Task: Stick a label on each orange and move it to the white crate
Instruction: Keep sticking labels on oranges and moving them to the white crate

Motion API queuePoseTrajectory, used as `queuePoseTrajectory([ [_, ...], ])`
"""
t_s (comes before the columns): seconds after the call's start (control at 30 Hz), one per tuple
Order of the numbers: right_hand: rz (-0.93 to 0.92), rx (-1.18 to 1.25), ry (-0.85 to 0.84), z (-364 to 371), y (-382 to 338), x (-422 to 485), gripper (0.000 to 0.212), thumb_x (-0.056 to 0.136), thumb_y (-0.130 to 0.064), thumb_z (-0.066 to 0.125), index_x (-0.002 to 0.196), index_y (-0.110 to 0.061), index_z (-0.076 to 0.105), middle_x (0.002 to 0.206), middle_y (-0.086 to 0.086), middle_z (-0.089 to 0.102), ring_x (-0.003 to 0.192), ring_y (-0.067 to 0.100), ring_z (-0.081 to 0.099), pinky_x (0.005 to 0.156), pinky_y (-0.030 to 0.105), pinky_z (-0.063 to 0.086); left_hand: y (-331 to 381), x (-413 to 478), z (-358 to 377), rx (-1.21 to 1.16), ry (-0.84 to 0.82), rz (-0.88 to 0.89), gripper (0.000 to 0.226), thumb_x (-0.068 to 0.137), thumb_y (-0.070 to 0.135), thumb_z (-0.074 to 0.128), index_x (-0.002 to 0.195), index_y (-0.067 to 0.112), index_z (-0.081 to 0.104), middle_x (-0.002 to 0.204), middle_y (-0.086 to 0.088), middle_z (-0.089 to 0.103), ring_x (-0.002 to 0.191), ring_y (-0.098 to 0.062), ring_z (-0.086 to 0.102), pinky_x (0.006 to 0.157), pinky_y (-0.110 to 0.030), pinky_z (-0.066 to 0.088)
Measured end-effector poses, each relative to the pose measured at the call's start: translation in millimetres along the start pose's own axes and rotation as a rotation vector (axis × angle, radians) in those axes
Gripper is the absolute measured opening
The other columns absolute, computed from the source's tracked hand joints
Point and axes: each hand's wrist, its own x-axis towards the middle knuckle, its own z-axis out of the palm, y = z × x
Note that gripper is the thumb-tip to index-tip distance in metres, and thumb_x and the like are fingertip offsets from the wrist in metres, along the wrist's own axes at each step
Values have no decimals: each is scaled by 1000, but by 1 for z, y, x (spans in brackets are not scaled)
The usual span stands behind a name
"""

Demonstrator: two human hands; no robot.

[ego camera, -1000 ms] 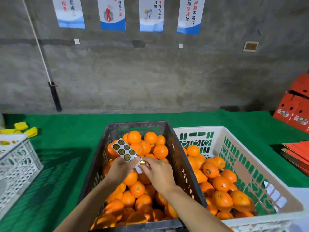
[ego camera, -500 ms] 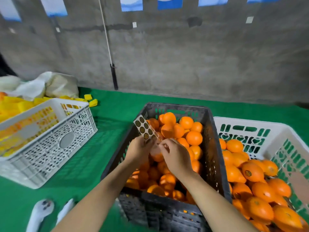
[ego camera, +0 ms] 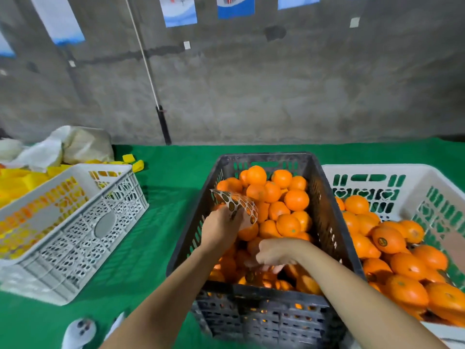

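Green mat (ego camera: 156, 222); right hand (ego camera: 274, 253) curled over oranges (ego camera: 284, 202).

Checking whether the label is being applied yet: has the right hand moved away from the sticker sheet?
Yes: the right hand dropped toward the dark crate's near end, leaving the sticker sheet.

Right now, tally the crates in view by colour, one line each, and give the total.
White crates: 2, the white crate on the right holding oranges, the white crate on the left holding yellow items.
Dark grey crates: 1, the dark crate in the middle, under both hands.
Total: 3 crates.
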Motion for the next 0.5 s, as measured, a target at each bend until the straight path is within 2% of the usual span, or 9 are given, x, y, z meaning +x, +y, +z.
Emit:
queuePoseTrajectory([
  [0.07,31,-44,-32,-4,1,-1,25,96,-16,43,76,-16,57,95,-6,63,58,-6,60,40,10,43,-1,-1,2,-2,-27,36,41,98,52,46,85,18,64,82,2,69,71,-15,64,66,-39,57],
  [0.1,38,-57,-46,-5,1,-2,25,97,-19,47,74,-16,57,87,-8,62,48,-8,58,36,9,38,-2,-1,4,13,-46,56,41,98,53,45,87,18,64,84,2,69,72,-14,64,67,-38,56],
  [0.13,42,-59,-58,-5,3,-2,23,96,-24,53,76,-15,60,81,-10,61,47,-9,57,37,10,39,-3,-1,5,29,-61,79,42,98,54,44,88,19,64,85,3,70,73,-13,64,67,-36,56],
  [0.17,35,-40,-77,-5,4,0,18,94,-29,60,86,-16,67,79,-11,61,56,-9,60,45,11,45,-5,-1,7,37,-76,102,43,98,55,42,88,19,64,85,3,69,73,-13,64,67,-35,56],
  [0.23,-3,24,-96,-2,6,2,23,90,-36,67,109,-24,71,89,-11,64,81,-3,60,71,19,52,-6,-1,9,26,-105,128,45,98,56,40,83,20,62,80,5,68,69,-11,63,63,-33,55],
  [0.27,-11,51,-91,-1,7,3,25,89,-36,68,112,-28,71,93,-9,66,87,-1,60,78,21,53,-5,-1,9,23,-109,129,45,98,55,40,76,20,58,73,5,65,63,-10,60,57,-31,51],
  [0.37,-43,94,-49,1,10,7,23,85,-33,71,107,-26,74,94,-1,66,86,7,61,79,21,55,-2,1,10,68,-68,137,51,99,50,45,58,22,39,53,7,48,44,-5,44,40,-20,28],
  [0.43,-46,107,-24,1,11,10,29,83,-32,75,110,-22,72,87,1,64,76,8,60,73,18,56,1,4,11,104,-47,165,51,100,49,46,57,22,34,53,8,46,44,-7,43,41,-21,26],
  [0.5,-18,150,-14,1,12,13,41,80,-28,79,116,-18,63,84,2,63,69,7,60,68,19,55,1,5,12,144,-42,207,50,100,49,45,59,22,34,57,4,49,49,-13,47,43,-24,29],
])
